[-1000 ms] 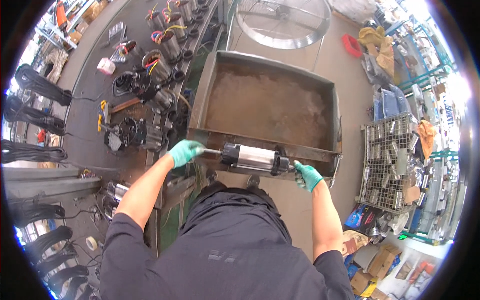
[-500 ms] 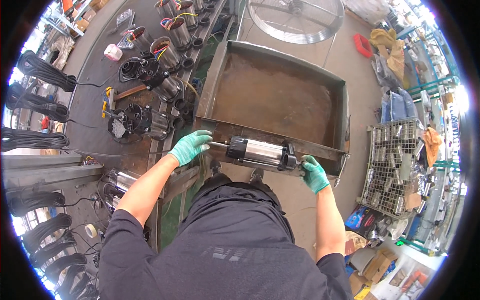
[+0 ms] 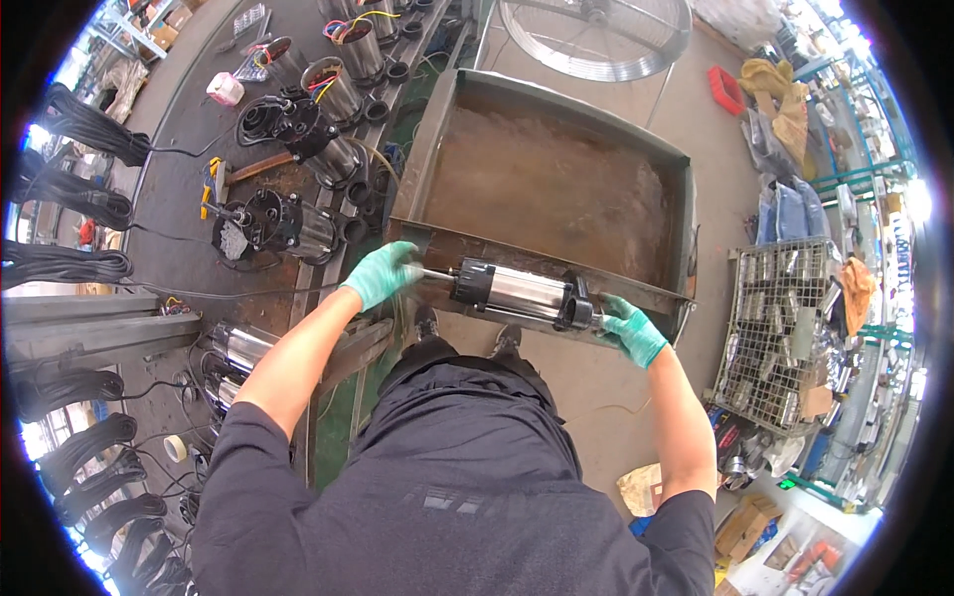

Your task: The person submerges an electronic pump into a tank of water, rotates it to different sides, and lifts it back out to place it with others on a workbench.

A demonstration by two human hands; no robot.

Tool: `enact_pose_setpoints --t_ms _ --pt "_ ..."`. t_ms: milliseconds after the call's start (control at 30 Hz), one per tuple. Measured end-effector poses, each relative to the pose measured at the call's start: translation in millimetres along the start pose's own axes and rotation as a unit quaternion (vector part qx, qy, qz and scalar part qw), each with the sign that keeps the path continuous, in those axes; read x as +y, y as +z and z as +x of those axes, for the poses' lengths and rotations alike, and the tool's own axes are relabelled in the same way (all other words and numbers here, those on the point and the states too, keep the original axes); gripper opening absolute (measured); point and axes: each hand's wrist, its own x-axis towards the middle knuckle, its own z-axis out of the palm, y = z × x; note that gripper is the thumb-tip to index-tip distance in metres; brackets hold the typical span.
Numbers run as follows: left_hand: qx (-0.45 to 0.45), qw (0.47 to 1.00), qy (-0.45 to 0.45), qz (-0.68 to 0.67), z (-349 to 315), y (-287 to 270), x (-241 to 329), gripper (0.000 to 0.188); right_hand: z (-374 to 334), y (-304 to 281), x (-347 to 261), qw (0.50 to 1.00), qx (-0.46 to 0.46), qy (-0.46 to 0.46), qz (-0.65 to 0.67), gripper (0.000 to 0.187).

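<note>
A submersible pump motor (image 3: 527,292) with a shiny steel cylinder and black ends lies sideways before me, along the near edge of a metal tank (image 3: 537,253). My left hand (image 3: 380,276), in a green glove, is closed around the thin rod or cable at the motor's left end. At the other end, my gloved right hand (image 3: 634,333) has its fingers closed on the short end piece, partly hidden by them. The motor slopes slightly down to the right.
Cloudy brown water (image 3: 547,179) fills the tank. Left of it, a dark workbench (image 3: 199,129) carries several motors, a hammer (image 3: 260,169) and coiled black cables (image 3: 79,204). A round fan (image 3: 596,35) stands beyond; a wire cage (image 3: 775,338) of metal parts is at right.
Both hands and the motor have moved slightly away from me, and the motor tilts a little more. More pale swirls show on the water. The whole view has shifted slightly.
</note>
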Motion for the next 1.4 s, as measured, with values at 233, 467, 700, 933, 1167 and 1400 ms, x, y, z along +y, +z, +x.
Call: enact_pose_setpoints --t_ms 233,467,700,933,1167,1400 --pt "-0.05 0.992 0.06 0.101 -3.5 -14.8 0.9 0.041 5.4 -27.7 -5.8 0.972 -0.058 0.162 -0.161 0.041" --pt "-0.063 0.912 -0.346 -0.213 19.6 -7.0 23.5 0.018 19.6 -35.5 -4.9 0.915 -0.065 0.133 -0.376 0.071" --pt "-0.034 0.894 -0.349 -0.279 9.4 -3.2 12.2 0.023 32.5 -9.2 31.3 0.66 0.079 -0.17 -0.728 0.01" --pt "0.013 0.989 0.139 -0.056 -2.3 5.9 -29.8 0.05 15.7 -10.4 16.9 0.923 -0.031 0.023 -0.383 0.037" --pt "-0.024 0.911 -0.34 -0.231 4.0 2.9 23.0 0.023 11.6 -24.0 23.1 0.984 -0.02 0.171 0.035 0.025" --pt "0.037 0.908 -0.293 -0.296 -14.0 -14.0 -10.9 0.016 8.8 -13.0 37.3 0.988 0.005 0.071 0.134 0.023"
